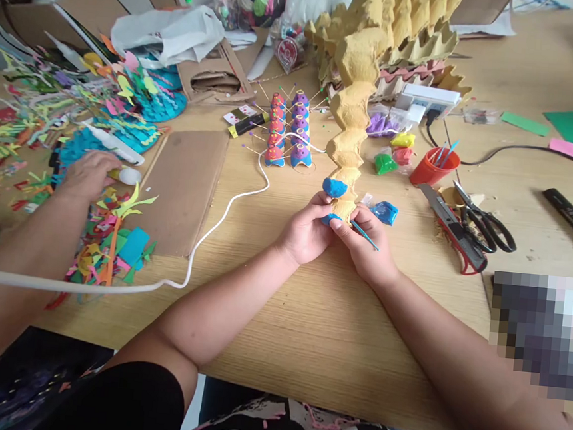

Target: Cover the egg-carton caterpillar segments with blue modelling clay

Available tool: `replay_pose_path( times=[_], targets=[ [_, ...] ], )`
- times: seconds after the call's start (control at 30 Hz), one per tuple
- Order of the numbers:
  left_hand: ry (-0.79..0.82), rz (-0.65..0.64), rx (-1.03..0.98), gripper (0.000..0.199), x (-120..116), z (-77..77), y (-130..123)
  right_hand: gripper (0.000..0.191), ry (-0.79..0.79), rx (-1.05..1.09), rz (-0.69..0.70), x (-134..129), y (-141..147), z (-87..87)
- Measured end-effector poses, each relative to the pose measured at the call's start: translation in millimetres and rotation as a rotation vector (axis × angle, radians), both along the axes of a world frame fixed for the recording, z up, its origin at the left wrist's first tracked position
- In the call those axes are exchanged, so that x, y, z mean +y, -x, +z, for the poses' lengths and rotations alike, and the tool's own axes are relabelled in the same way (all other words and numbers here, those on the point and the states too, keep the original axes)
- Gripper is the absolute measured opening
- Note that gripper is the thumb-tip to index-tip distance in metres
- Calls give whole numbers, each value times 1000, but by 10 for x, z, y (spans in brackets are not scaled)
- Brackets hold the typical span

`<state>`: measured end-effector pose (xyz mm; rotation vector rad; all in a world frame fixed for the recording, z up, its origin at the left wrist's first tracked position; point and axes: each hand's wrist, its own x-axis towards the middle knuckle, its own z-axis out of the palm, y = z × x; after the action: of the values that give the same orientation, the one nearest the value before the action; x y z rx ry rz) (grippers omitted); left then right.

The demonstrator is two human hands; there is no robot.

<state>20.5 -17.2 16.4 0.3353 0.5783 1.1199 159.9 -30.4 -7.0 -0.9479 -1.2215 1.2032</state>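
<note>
A long yellow egg-carton strip (pixel 352 107) stands upright between my hands, with blue clay (pixel 335 187) on its lower bumps. My left hand (pixel 309 229) grips the strip's lower left side. On the lower right, my right hand (pixel 370 246) pinches it, the thumb on the blue clay near the bottom. A thin blue stick (pixel 365 235) points out from between the right hand's fingers. Just behind that hand lies a bag of blue clay (pixel 386 212). Two finished-looking carton strips, one red and blue (pixel 276 130), one purple and blue (pixel 299 129), stand farther back with sticks in them.
At left, another person's hand (pixel 87 174) is beside a glue bottle (pixel 115 144) and colourful paper scraps (pixel 133 245). A white cable (pixel 226 213) crosses the table. On the right are an orange cup (pixel 435 166), a cutter (pixel 458 237) and scissors (pixel 484 222). Egg trays (pixel 408 25) are stacked behind.
</note>
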Motion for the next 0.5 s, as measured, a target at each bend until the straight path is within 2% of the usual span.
replay_pose_path(
  times=[0.5],
  targets=[
    [-32,-10,5,22,2,-30,0,52,27,57,-3,2,5,-1]
  ],
)
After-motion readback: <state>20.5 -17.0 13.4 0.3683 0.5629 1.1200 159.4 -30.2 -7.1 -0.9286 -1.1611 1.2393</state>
